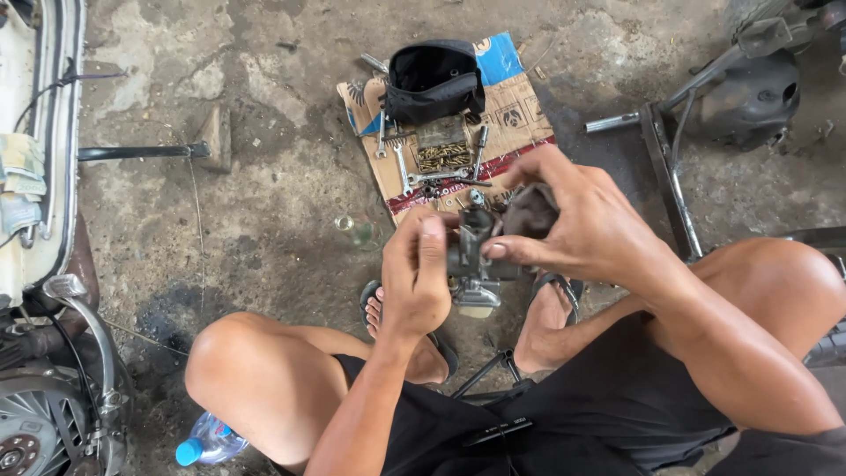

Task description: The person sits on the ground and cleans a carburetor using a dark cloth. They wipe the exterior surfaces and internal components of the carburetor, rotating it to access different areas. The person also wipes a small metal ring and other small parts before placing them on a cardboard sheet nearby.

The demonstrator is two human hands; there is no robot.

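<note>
A: What takes up most of the view?

B: The concrete floor (264, 203), stained and cracked. On the left edge stands part of a scooter (48, 264), its white body above and a wheel hub low in the corner. At upper right lies a dark engine part with a metal frame (705, 97).

A: And in the middle?

B: A flattened cardboard sheet (520, 110) on the floor, with a black open pouch (434, 81) at its far end. Wrenches (401, 163) and a small box of screws (443, 156) lie on the cardboard just below the pouch.

A: What are the hands doing?

B: Both are raised between the knees, above the sandalled feet. The left hand (414, 278) is closed around the side of a small metal carburetor (474, 264), thumb pressed up against its body. The right hand (586, 225) pinches a dark rag (531, 211) against the top of the carburetor, fingers curled tight over the cloth.

A: So the carburetor is off the floor?

B: Yes, held in the air between the two hands, near the cardboard's front edge.

A: Anything smaller?

B: A clear plastic bottle with a blue cap (207, 441) lies by the left thigh, and a small glass (361, 231) stands on the floor just beside the cardboard.
</note>
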